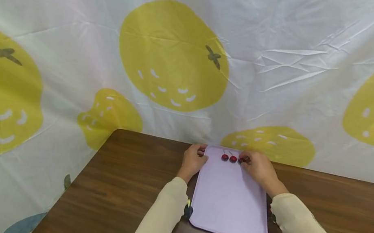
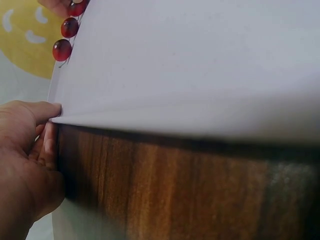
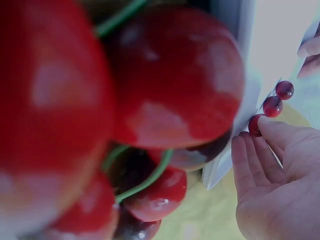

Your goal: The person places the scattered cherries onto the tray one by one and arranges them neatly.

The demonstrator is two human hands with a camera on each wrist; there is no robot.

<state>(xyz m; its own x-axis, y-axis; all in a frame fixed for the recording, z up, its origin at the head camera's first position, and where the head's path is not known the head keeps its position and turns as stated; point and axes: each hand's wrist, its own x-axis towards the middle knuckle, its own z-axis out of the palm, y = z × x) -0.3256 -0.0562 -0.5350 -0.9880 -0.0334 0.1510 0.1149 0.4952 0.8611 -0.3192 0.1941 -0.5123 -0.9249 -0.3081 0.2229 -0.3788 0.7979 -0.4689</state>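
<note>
The two hands are well apart, one at each side of a pale lilac tray (image 1: 229, 197) that lies lengthwise on a brown wood-grain table (image 1: 148, 168); the left hand (image 1: 192, 160) pinches the tray's left rim close to its far corner, the thumb over the edge and the other fingers below it, as the left wrist view shows; the right hand (image 1: 260, 170) reaches over the tray's far right part and pinches the right-hand cherry (image 3: 256, 125) between thumb and fingertips; this cherry is the last of three in a row along the tray's far end, with the left-hand cherry (image 1: 225, 157) and the middle cherry (image 1: 233, 159) close beside each other, free of both hands, their thin stems pointing towards the far rim; beside the tray's right edge, near the right sleeve (image 1: 312, 232), sits a bunch of red cherries (image 3: 175, 80) with green stems, large and partly blurred in the right wrist view; by the left sleeve (image 1: 159, 215) a small dark thing (image 1: 188, 210) shows at the tray's left edge, too little seen to name; behind the table hangs a white cloth (image 1: 252, 82) printed with yellow fruit.
</note>
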